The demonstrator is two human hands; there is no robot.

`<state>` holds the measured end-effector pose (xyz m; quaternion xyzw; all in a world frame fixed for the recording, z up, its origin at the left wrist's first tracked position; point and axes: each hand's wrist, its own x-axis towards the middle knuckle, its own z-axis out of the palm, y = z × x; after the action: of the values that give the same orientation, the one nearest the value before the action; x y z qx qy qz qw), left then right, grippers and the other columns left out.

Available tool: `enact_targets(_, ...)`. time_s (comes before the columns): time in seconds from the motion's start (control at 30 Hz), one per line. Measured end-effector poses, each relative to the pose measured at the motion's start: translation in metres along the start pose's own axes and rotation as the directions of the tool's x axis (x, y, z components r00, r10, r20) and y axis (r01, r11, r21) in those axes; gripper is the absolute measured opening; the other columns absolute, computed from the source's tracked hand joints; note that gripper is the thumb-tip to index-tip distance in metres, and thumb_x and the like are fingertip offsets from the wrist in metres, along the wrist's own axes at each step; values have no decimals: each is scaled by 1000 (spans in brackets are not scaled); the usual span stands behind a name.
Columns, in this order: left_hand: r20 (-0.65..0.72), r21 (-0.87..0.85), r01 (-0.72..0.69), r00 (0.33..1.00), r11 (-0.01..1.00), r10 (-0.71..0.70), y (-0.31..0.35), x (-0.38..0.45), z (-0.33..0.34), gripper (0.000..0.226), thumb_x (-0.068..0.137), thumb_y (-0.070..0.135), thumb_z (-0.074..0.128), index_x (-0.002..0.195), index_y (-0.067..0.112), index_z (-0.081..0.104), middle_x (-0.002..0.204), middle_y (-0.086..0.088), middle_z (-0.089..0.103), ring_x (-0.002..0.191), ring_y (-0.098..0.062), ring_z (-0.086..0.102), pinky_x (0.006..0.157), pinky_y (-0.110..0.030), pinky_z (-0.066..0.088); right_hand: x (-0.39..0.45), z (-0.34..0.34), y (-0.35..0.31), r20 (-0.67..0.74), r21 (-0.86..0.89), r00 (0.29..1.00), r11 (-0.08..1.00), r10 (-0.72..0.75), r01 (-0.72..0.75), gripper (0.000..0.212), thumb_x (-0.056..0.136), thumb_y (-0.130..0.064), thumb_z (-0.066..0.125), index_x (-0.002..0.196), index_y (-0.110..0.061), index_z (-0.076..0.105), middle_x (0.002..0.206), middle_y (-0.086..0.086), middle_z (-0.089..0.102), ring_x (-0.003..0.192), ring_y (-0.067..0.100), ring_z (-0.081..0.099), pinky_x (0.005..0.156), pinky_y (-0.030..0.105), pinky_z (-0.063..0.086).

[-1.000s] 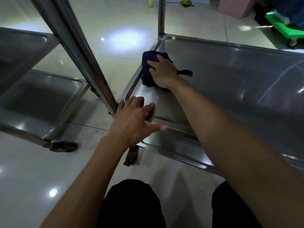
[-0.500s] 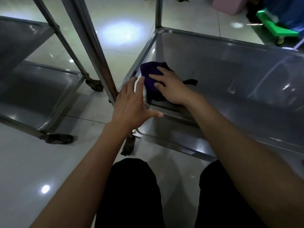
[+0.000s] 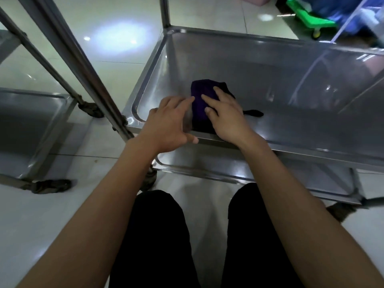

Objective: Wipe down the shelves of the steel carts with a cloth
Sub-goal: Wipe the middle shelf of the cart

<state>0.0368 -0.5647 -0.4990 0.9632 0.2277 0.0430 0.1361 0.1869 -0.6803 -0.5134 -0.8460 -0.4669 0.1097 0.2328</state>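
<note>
Purple cloth (image 3: 202,100) flat under right hand (image 3: 225,119), fingers straight, pressing | long axis fore-aft | left hand (image 3: 169,123) open, fingertips touching cloth's left edge | shelf (image 3: 291,90) unwiped rightward

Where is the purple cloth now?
The purple cloth lies on the steel shelf, near its front-left corner, under the right hand; the left hand is beside it.

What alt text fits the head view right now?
The right hand presses a purple cloth flat on a steel cart shelf, near its front rim. The left hand reaches beside it, fingers at the cloth's edge.
</note>
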Motion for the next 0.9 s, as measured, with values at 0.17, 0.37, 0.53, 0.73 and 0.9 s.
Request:
enact_targets(0.17, -5, 80, -54, 999, 995, 54, 20, 6, -3, 100, 73, 43, 83, 155, 28, 27, 156, 1, 35, 147, -25, 22, 113, -53, 28, -31, -24, 34, -45, 10, 997, 998, 57, -56, 44, 108, -25, 40, 151, -23, 40, 165, 8, 17, 151, 26, 15, 124, 39, 11)
enact_targets(0.37, 37, 81, -209, 978, 975, 206, 85, 27, 20, 92, 76, 49, 77, 153, 28, 32, 154, 2, 36, 145, -23, 25, 114, -48, 29, -62, -56, 82, -109, 19, 980, 986, 165, -164, 42, 106, -20, 44, 149, -20, 45, 164, 9, 22, 151, 27, 18, 122, 34, 12)
enact_targets(0.53, -11, 12, -374, 927, 927, 374, 138, 34, 52, 75, 79, 57, 72, 144, 29, 47, 143, 4, 46, 138, -20, 32, 110, -46, 30, -93, -86, 123, -144, 2, 957, 967, 252, -254, 41, 106, -22, 44, 147, -22, 49, 163, 10, 26, 150, 26, 20, 121, 35, 14)
enact_targets(0.73, -40, 9, -428, 903, 904, 428, 181, 44, 74, 63, 84, 54, 68, 139, 27, 53, 140, 4, 48, 134, -20, 35, 104, -43, 31, -125, -118, 161, -141, 54, 930, 941, 340, -335, 40, 106, -18, 45, 145, -24, 50, 163, 8, 24, 151, 22, 18, 119, 28, 12)
enact_targets(0.9, -50, 0, -446, 894, 895, 446, 217, 57, 86, 57, 88, 56, 62, 138, 28, 54, 135, 6, 52, 129, -19, 41, 99, -40, 33, -132, -126, 177, -133, 107, 930, 938, 342, -329, 39, 105, -16, 47, 144, -21, 52, 163, 8, 25, 151, 21, 18, 116, 21, 9)
